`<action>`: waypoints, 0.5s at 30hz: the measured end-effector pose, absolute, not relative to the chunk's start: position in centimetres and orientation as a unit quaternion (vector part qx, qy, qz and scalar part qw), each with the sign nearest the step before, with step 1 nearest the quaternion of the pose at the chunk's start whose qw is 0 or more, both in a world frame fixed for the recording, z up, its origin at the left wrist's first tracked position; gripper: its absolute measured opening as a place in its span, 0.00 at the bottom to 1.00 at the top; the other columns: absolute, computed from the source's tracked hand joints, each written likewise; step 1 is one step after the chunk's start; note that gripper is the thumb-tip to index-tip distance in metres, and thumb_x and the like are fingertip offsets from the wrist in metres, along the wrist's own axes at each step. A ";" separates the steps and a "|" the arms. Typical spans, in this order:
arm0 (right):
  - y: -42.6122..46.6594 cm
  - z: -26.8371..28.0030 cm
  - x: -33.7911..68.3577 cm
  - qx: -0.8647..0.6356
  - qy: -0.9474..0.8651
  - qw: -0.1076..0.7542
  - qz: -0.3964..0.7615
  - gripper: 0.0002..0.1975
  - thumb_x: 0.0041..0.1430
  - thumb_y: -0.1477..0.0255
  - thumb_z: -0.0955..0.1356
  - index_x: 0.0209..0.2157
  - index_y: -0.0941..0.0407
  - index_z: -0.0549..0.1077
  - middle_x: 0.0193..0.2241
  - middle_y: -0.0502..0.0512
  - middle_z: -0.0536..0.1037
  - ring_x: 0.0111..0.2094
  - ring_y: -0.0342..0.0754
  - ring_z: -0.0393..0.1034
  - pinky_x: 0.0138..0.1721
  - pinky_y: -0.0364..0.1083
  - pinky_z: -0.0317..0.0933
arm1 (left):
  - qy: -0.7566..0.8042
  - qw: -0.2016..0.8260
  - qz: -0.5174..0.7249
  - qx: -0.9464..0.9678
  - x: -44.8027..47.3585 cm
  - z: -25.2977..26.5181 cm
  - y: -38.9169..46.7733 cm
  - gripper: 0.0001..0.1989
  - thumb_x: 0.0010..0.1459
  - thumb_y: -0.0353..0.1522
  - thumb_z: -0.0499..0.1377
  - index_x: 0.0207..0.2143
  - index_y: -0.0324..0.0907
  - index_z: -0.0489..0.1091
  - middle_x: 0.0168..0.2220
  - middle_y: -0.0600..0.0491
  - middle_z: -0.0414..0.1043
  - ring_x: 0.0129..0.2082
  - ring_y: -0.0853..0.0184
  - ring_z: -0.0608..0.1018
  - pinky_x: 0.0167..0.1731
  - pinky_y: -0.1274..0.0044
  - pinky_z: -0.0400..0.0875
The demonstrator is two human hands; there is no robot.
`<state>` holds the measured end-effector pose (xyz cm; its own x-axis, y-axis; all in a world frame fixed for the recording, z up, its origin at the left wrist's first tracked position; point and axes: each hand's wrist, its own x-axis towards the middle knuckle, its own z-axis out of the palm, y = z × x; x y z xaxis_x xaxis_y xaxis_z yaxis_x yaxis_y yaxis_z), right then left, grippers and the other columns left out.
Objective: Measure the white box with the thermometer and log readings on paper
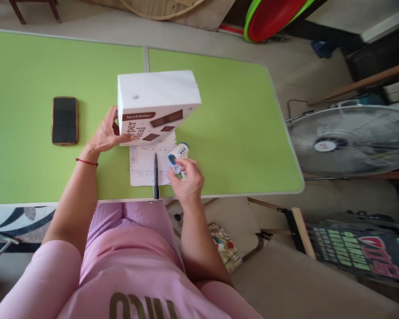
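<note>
My left hand (105, 135) grips the left side of a white box (159, 91) with brown print reading "NutriMotion". Its thumb lies on the printed face, and the other fingers are behind the side. The box is held over the far part of a small paper notepad (142, 166) with handwriting. A black pen (156, 175) rests across the pad's near edge. Right of the pen is a white and blue handheld thermometer (178, 151). Over its near end is my right hand (188, 179), fingers half curled and thumb apart; whether they touch it is unclear.
A phone in a brown case (64, 120) lies on the green folding table (232, 128), left of my arm. Off the table's right end is a large fan (339, 144). A beige folding chair (279, 274) is at the lower right. Red and green basins (272, 20) stand beyond.
</note>
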<state>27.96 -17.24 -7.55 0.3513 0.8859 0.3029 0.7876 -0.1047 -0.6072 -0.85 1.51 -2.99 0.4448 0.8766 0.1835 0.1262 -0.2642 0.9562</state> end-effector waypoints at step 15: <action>-18.3 -5.0 24.6 -0.572 -0.588 0.449 0.354 0.25 0.70 0.53 0.71 0.62 0.50 0.78 0.44 0.58 0.84 0.42 0.55 0.79 0.49 0.57 0.80 | 0.516 0.323 0.137 0.782 -0.4 -3.7 1.5 0.85 0.31 0.68 0.80 0.85 0.43 0.56 0.88 0.30 0.47 0.87 0.18 0.35 0.80 0.33 0.19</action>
